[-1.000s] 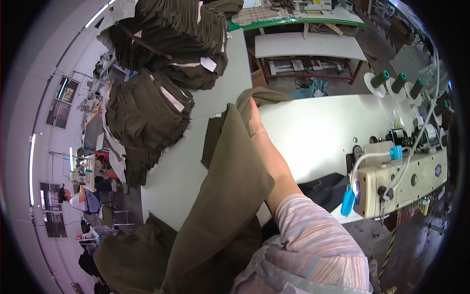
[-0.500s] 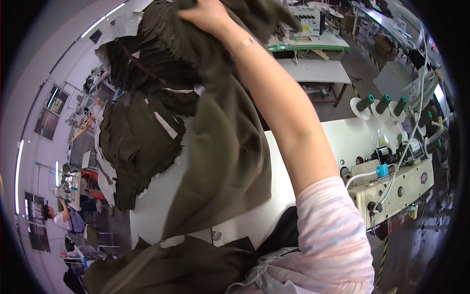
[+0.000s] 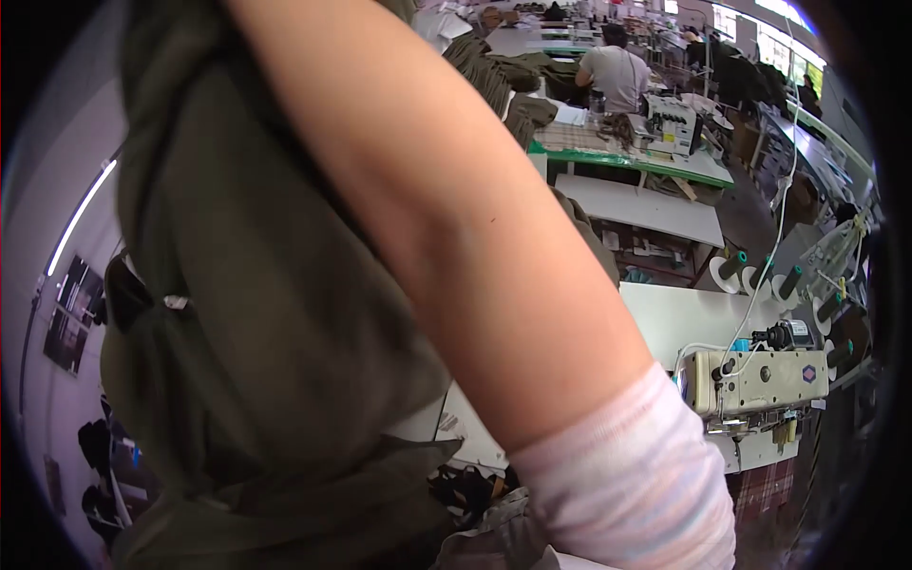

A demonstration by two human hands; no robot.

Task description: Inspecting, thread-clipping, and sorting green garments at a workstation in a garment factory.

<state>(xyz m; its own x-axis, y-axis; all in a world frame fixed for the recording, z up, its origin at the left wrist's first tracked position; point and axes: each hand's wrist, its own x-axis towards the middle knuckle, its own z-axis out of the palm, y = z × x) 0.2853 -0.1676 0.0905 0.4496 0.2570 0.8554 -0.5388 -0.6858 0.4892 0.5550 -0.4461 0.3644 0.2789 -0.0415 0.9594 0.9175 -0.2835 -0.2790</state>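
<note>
A large dark olive piece of cloth (image 3: pixel 256 256) hangs in tall folds across the left half of the view. A small white spot shows on its left part. My raised right arm (image 3: pixel 475 266), in a pale pink striped sleeve, crosses in front of the cloth and leaves by the top edge, so its hand is out of sight. My left hand does not show. More olive cloth (image 3: pixel 342 503) lies low in front of me, and the hanging cloth comes down to it.
A cream sewing machine (image 3: pixel 760 380) stands on the white table (image 3: pixel 655 318) at the right, with green thread cones (image 3: pixel 736 261) behind. Farther off are a green-edged workbench (image 3: pixel 627 161), another machine (image 3: pixel 670 123) and a seated person (image 3: pixel 617 76) in a grey shirt.
My right arm has come up and closer, taking its hand out of view. The olive cloth has risen and moved left, now covering the pile. The view has swung toward the room behind.
</note>
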